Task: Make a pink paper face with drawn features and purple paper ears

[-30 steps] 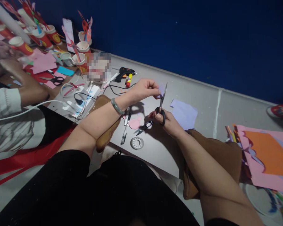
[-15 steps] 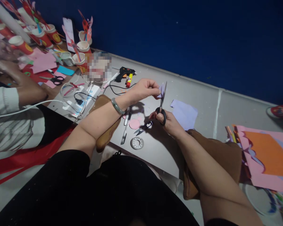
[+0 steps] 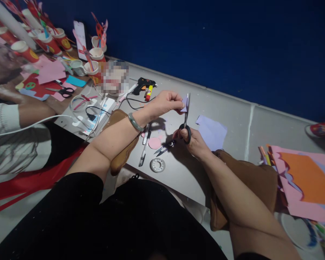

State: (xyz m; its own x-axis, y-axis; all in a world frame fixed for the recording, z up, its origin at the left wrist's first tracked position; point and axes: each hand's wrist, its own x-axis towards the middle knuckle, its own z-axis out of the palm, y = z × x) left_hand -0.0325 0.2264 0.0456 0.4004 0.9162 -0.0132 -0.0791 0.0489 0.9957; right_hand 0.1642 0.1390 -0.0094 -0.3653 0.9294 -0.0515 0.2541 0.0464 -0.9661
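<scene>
My left hand (image 3: 168,102) pinches a small piece of purple paper (image 3: 184,104) between thumb and fingers, above the grey table. My right hand (image 3: 193,141) is closed round the black handles of a pair of scissors (image 3: 186,119), blades pointing away from me. The blades are nearly closed at the paper's right edge. A larger sheet of purple paper (image 3: 212,131) lies on the table just right of the scissors. Below my hands lie thread snips (image 3: 165,147), a pink paper circle (image 3: 154,143), a pen (image 3: 144,148) and a white tape roll (image 3: 157,165).
A black glue gun (image 3: 144,85) and a glue stick (image 3: 149,93) lie beyond my left hand. Red paper cups (image 3: 24,51) and a phone (image 3: 80,39) stand far left, near a co-worker's arm (image 3: 35,108). Pink and orange sheets (image 3: 308,177) are at right.
The scissor blades have drawn together at the purple paper. My hands stay almost in place. At the left, the co-worker's hand has moved lower, uncovering a red paper piece.
</scene>
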